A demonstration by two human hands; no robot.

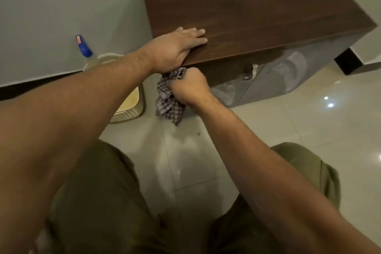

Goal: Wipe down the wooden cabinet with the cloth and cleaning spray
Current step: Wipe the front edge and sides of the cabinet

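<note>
Dark wood cabinet (247, 16) on tiled floor (288, 130), against grey wall (61, 6). Left hand (181, 45) pressed flat on top. Right hand (189, 86) fisted round cloth (169, 99) just below, at cabinet front. Spray (84, 47) left, by wall.

Your cabinet (257, 10) is dark brown on top with streaky wood grain, and its doors (284, 80) are glossy grey with a silver handle (250, 71). The cloth (169, 103) you've got is a grey and dark check. Far left, the spray bottle (85, 49) has a blue head with a bit of red on it. The bin (127, 113) is cream and ribbed. The floor (288, 121) is pale shiny tile, the wall (61, 6) pale grey, and your shorts (99, 192) olive green.
</note>
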